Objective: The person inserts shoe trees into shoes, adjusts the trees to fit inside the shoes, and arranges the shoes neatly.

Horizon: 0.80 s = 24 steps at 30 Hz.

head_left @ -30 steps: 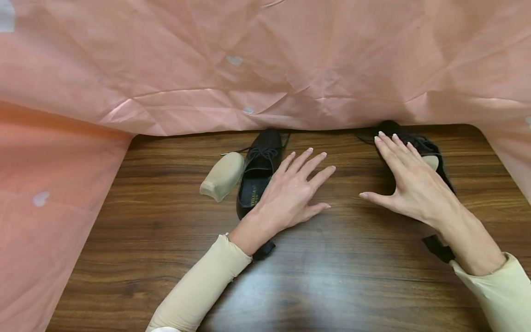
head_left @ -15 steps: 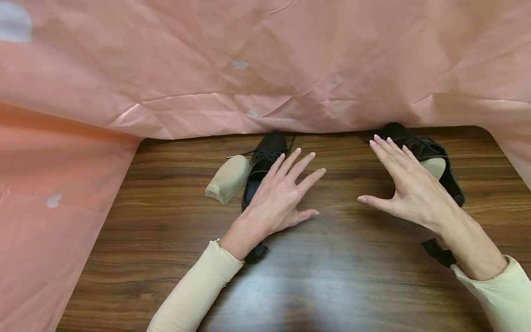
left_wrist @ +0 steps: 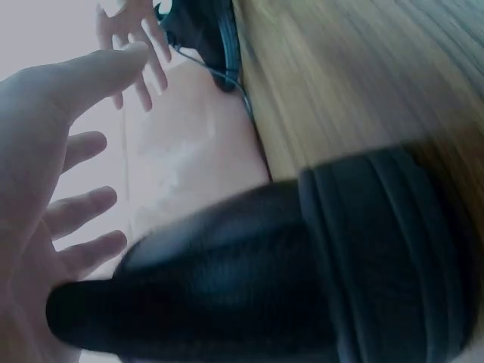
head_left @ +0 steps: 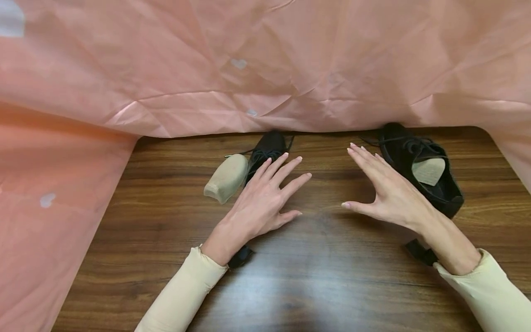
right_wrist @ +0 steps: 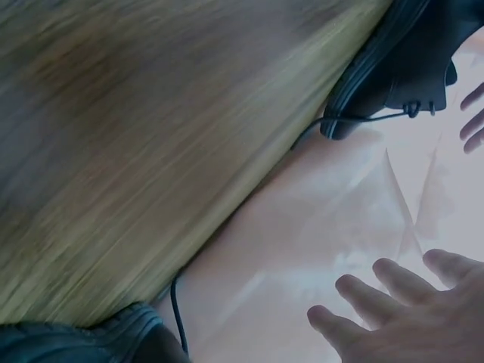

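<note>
My left hand [head_left: 261,201] is held above the left black lace-up shoe [head_left: 270,144], fingers spread and holding nothing. It hides most of that shoe's opening and heel in the head view. The shoe's heel [left_wrist: 363,272] looms large in the left wrist view. A beige shoe insert [head_left: 227,178] lies against the shoe's left side. My right hand [head_left: 387,193] hovers to the left of the right black lace-up shoe [head_left: 396,147], fingers extended, nothing in it. Inside this shoe sits another beige insert [head_left: 429,171]. Both shoes point away from me.
The shoes stand on a brown wood-grain tabletop [head_left: 323,272], toes at its far edge. Pink cloth [head_left: 323,60] with pale hearts hangs behind it and at the left side. Loose laces trail beside the shoes. A black wrist strap piece [head_left: 421,252] shows under the right wrist.
Both hands have moved left in the head view. The right hand has come off the right shoe, so its opening and insert show. The left hand covers more of the left shoe.
</note>
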Motion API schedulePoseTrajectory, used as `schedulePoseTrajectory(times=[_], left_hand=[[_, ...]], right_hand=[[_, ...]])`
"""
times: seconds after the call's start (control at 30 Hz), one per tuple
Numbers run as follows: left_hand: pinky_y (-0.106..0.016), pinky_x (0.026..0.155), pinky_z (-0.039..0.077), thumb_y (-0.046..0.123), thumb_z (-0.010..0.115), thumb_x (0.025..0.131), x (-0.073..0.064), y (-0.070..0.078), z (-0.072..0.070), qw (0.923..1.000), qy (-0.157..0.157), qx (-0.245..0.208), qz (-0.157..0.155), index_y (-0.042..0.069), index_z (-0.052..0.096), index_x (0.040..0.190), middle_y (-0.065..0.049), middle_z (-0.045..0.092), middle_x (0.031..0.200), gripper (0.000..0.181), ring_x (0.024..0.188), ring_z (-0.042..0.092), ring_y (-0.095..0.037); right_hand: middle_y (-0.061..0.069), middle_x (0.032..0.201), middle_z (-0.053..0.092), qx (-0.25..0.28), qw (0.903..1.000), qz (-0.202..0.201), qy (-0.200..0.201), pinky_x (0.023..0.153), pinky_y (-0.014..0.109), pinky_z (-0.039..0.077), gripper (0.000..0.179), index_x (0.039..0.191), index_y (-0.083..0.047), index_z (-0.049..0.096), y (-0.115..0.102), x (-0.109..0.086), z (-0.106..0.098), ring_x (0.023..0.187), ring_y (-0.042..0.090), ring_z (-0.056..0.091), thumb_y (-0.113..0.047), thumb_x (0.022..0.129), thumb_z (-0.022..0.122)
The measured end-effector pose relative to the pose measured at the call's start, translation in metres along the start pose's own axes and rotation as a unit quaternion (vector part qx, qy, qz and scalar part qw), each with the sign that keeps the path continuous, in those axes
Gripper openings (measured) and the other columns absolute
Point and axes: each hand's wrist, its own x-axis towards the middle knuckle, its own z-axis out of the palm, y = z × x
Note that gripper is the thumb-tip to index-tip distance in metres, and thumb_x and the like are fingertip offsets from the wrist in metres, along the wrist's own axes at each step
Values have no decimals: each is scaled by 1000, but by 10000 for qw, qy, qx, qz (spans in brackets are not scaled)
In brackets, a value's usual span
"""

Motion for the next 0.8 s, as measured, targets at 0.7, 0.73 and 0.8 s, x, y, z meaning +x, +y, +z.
schedulePoseTrajectory(times=[0.7,0.73,0.8], left_hand=[[-47,115,29,49,76,84,-30,-40,-10,9970,404,-416,-515,16,52,144,-13,27,160,73,144,33,-34],[-46,115,29,50,76,84,-33,-42,-10,9967,437,-436,-529,16,53,144,-13,28,160,73,142,35,-33],[-44,116,27,51,75,84,-38,-45,-11,9960,509,-486,-554,15,54,143,-12,31,159,72,140,38,-32]], right_hand=[[2,162,26,-136,9990,-314,-273,108,48,37,107,159,-18,25,-10,17,28,142,28,37,-49,76,83],[2,162,26,-127,9989,-360,-264,108,49,37,106,159,-17,25,-11,19,29,142,28,37,-48,76,83],[3,162,26,-99,9986,-436,-284,107,51,37,105,159,-17,25,-14,23,32,142,29,37,-48,77,83]])
